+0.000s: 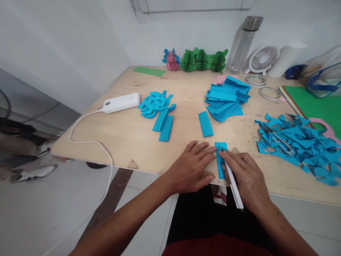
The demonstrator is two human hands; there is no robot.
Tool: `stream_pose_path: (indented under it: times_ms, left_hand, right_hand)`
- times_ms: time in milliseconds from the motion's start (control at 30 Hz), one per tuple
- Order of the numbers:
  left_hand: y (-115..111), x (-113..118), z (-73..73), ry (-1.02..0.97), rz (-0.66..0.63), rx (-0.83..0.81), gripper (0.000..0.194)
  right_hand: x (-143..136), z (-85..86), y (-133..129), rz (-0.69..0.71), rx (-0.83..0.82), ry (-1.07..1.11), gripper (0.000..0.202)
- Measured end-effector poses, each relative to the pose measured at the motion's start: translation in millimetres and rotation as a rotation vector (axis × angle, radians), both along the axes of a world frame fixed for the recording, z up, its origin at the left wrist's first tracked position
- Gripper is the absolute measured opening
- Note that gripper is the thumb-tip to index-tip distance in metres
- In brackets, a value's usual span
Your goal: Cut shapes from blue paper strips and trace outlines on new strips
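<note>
A blue paper strip (221,170) lies at the table's front edge. My left hand (195,165) rests flat with its fingers spread, the fingertips at the strip's left side. In my right hand (245,177) is a white pen (232,181), its dark tip on the upper part of the strip. Just above lies another folded blue strip (206,124). Farther back is a stack of folded blue paper (226,97). To the left are a pile of blue cut-out shapes (154,103) and two blue strips (165,128).
Blue scraps (306,145) with scissors (279,140) on them cover the right side. A white power bank (121,103) with a cable lies left. Along the back stand green paper figures (201,59), a bottle (243,46) and a small fan (264,58). Tape rolls (269,93) lie nearby.
</note>
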State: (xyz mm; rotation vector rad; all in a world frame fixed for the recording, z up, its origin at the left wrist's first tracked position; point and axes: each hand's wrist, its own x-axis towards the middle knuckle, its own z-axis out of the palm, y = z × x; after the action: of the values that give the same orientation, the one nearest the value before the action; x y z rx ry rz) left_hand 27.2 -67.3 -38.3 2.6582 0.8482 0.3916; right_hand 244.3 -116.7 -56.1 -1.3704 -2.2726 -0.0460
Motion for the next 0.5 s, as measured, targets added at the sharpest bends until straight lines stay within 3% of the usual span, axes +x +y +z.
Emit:
stream_pose_path:
  times_ms: [500]
  left_hand:
    - [0.3,-0.1,-0.7,0.015,-0.006,0.002,0.051]
  right_hand:
    - [-0.7,-0.1,-0.3,0.000,-0.019,0.027,0.045]
